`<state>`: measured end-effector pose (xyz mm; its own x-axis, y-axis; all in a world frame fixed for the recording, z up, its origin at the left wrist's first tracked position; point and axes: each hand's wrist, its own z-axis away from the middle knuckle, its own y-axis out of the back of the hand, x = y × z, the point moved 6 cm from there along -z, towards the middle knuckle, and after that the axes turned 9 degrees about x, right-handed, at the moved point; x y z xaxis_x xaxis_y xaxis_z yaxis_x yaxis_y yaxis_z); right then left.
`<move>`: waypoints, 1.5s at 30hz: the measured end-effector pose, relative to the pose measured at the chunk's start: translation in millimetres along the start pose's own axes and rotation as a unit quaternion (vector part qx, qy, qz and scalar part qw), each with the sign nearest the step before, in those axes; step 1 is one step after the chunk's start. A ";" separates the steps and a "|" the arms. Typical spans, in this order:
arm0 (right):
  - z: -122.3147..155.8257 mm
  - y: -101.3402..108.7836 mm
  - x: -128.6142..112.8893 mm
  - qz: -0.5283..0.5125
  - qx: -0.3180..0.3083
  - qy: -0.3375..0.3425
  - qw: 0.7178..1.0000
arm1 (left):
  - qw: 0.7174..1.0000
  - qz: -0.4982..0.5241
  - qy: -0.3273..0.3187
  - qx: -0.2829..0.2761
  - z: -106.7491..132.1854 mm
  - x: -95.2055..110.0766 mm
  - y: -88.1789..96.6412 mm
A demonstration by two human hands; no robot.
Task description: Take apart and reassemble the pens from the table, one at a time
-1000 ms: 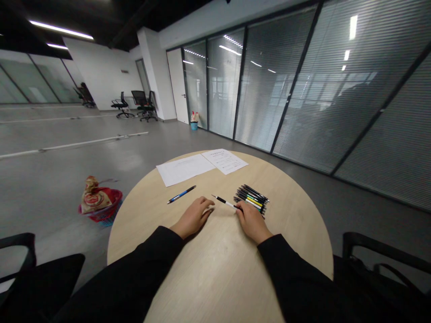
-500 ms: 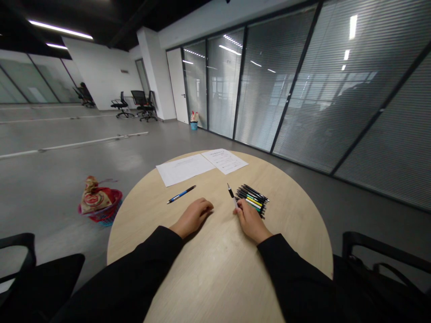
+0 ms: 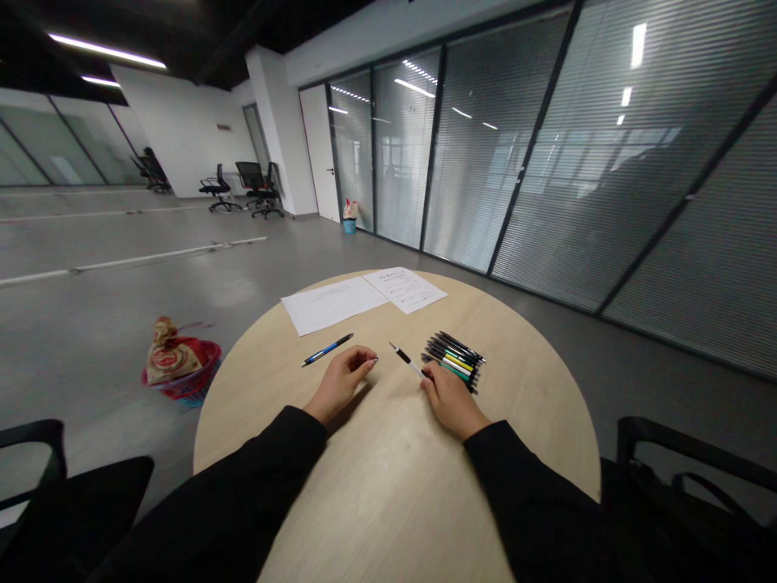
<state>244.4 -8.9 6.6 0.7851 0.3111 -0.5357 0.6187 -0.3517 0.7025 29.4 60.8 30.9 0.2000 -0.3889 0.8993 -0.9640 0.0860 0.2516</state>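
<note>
Head cam: L hand (image 3: 341, 382) has lifted a bit off the table (image 3: 388, 494) vs. half a sec ago, when it lay low w/ fingers curled down; now thumb & forefinger tips are nearly closed, pinching what looks like a small shiny bit (image 3: 375, 359), other fingers loosely bent; R hand (image 3: 452, 401) is closed round the rear part of a white pen w/ black grip (image 3: 401, 355), as it was a sec ago, but the pen has swung from pointing mostly away to slanting fwd & left; so, my read, both hands are now busy w/ the same pen job, its thin tip near the L fingertips but apart from them, w/ bare tabletop between; blue pen (image 3: 328, 350) lies alone just beyond L hand, unmoved; row of pens (image 3: 455, 350) lies beside R hand, also unchanged; two paper sheets (image 3: 333, 304) sit at the far side; hard to make out: the shiny bit is too small to ID, & L fingers cover most of it; pen's back end is hidden in R hand, which also blocks the near left part of the row, so no exact count; print on the sheets is illegible; both dark sleeves (image 3: 255, 470) run off the bottom edge.
</note>
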 end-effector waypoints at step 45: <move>-2.1 10.9 -12.8 0.078 0.044 0.099 0.991 | 0.993 -0.083 -0.002 -0.083 5.8 3.4 -4.6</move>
<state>241.1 -14.9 22.0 0.8554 0.4112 -0.3149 0.4973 -0.4824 0.7211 33.4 53.8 30.8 0.3535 -0.4137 0.8390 -0.8753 0.1702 0.4527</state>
